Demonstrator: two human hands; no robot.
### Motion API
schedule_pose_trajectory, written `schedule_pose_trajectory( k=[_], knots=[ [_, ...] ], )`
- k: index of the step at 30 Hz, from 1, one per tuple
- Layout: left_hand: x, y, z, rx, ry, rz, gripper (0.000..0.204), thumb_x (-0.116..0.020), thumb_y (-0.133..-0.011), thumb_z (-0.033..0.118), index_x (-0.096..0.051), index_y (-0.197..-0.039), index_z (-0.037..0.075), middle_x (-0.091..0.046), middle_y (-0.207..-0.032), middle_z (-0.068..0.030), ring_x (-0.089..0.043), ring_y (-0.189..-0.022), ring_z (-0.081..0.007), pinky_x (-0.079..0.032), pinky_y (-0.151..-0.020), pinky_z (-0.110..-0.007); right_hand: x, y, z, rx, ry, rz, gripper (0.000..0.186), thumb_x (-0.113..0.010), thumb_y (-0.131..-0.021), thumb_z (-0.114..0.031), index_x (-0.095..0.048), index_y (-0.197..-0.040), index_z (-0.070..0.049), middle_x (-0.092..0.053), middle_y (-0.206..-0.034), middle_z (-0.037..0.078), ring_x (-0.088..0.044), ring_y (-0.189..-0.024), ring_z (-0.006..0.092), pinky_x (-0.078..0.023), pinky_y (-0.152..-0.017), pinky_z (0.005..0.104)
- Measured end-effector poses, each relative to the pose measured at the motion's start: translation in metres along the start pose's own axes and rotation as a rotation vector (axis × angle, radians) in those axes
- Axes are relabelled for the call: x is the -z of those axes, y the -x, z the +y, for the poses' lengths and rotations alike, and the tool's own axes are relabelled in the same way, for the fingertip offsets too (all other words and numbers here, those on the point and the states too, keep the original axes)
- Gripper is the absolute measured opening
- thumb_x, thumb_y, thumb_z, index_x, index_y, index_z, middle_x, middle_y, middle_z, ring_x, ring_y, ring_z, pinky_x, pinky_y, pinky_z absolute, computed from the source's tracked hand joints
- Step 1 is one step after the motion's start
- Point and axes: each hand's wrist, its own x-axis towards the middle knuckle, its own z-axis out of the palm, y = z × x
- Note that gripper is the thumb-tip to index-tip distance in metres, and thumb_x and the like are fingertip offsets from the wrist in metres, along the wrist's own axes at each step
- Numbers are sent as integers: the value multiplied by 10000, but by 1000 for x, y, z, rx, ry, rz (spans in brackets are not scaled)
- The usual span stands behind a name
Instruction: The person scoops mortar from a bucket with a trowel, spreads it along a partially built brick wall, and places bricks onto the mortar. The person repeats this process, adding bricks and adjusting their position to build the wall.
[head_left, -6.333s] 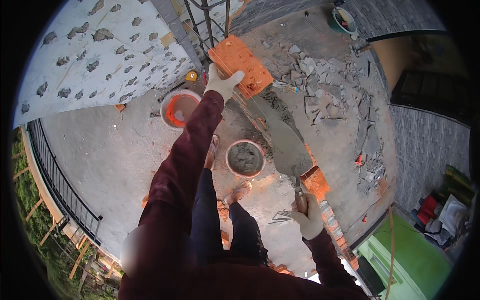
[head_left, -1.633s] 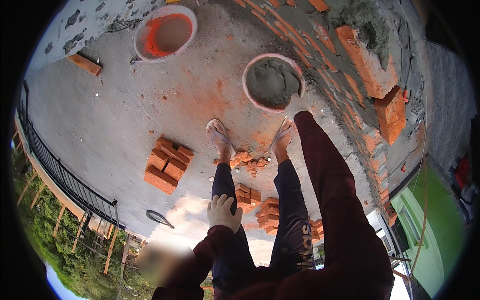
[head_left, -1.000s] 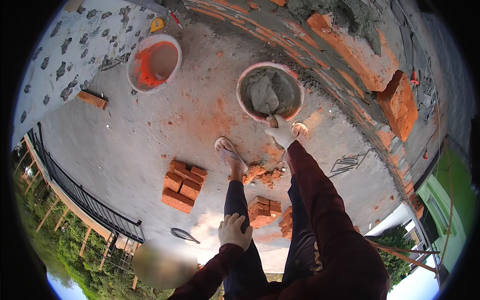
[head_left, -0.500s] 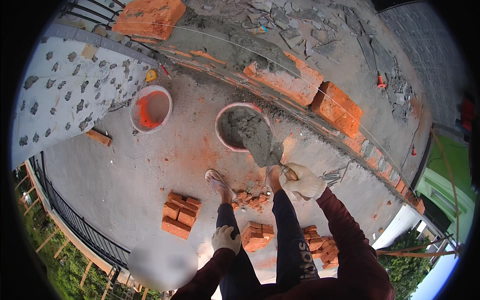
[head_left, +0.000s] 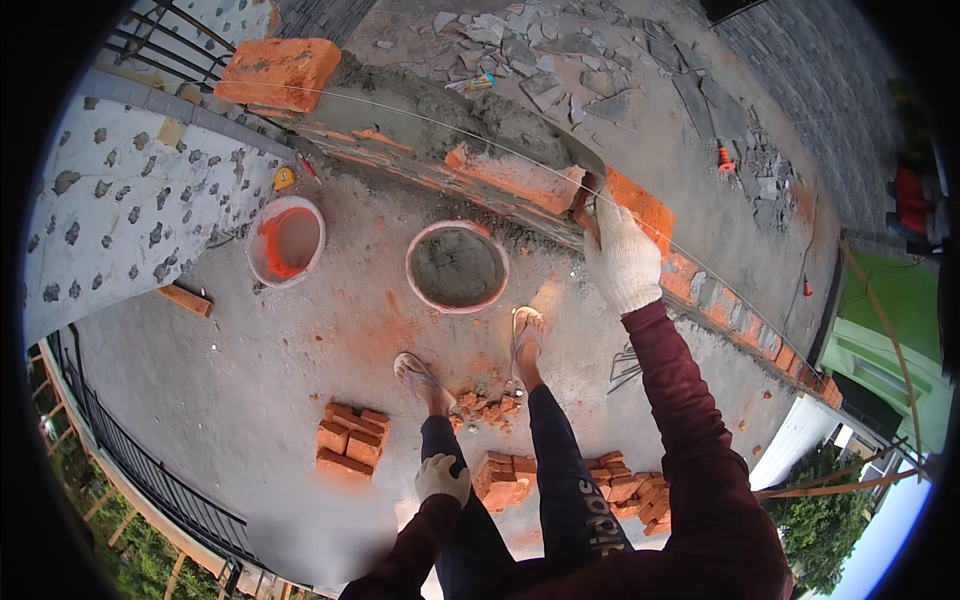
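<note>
Here, the right hand has its grip round a grey-bladed trowel beside lumpy mortar.

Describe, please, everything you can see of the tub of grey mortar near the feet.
The tub is round, perhaps plastic, with a pale, reddish-stained rim. Grey mortar lies inside; its depth is unclear. The tub stands upright on the concrete floor, between the brick wall and the sandalled feet. Neither the left hand nor the right hand touches it.
</note>
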Motion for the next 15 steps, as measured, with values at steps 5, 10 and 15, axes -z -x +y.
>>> schedule_pose_trajectory(
  k=[5, 10, 15],
  knots=[
    [3, 3, -6, 17, 0, -15, 353, -750, -829, 332, -787, -1097, 105, -721, -1232, -63, -627, -1213, -298, -482, -1061, -464, 9, 28, -21, 8, -20, 51, 474, -689, -952, -151, -553, -1392, -34, -684, -930, 165, -729, -754, 294, -578, -646, 406],
    [10, -3, -4, 29, 21, -54, 366, -746, -831, 350, -788, -1106, 111, -719, -1230, -71, -624, -1227, -301, -480, -1072, -459, 16, 78, -16, -455, -873, -196, 472, -645, -998, -242, -559, -1395, -2, -704, -976, 150, -700, -793, 249, -553, -725, 348],
    [19, -8, -9, 25, -2, -61, 336, -732, -836, 330, -789, -1085, 112, -722, -1185, -57, -629, -1203, -295, -488, -1058, -451, -101, 98, -69, -475, -1371, -98, 380, -543, -1100, -283, -542, -1345, 7, -602, -810, 60, -563, -567, 132, -471, -512, 286]
  ],
)
